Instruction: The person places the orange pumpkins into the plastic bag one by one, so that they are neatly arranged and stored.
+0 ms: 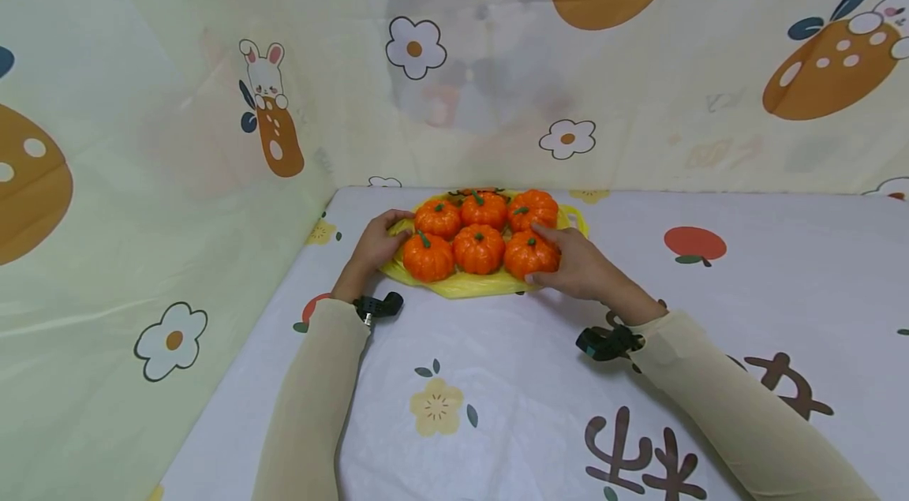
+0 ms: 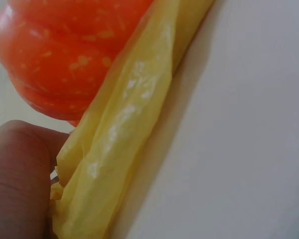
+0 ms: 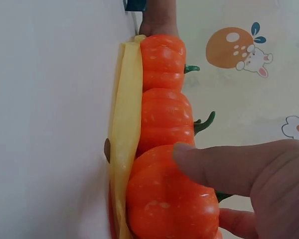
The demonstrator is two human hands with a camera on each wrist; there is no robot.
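Observation:
Several small orange toy pumpkins with green stems lie in rows on a crumpled yellow plastic bag (image 1: 465,287) on the table. My left hand (image 1: 379,245) pinches the bag's left edge beside the front left pumpkin (image 1: 428,258); in the left wrist view the plastic (image 2: 120,134) bunches against the thumb. On the other side, my right hand (image 1: 581,266) grips the front right pumpkin (image 1: 527,253), its thumb on the near side and fingers farther back. The right wrist view shows that thumb pressed on the pumpkin (image 3: 164,199). Most of the left fingers are hidden.
A yellow bag handle (image 1: 577,220) loops out at the bag's right. The table has a white printed cloth (image 1: 497,390). A patterned curtain (image 1: 483,146) rises behind the table, and another (image 1: 106,248) along its left. Each wrist wears a black camera strap (image 1: 611,342).

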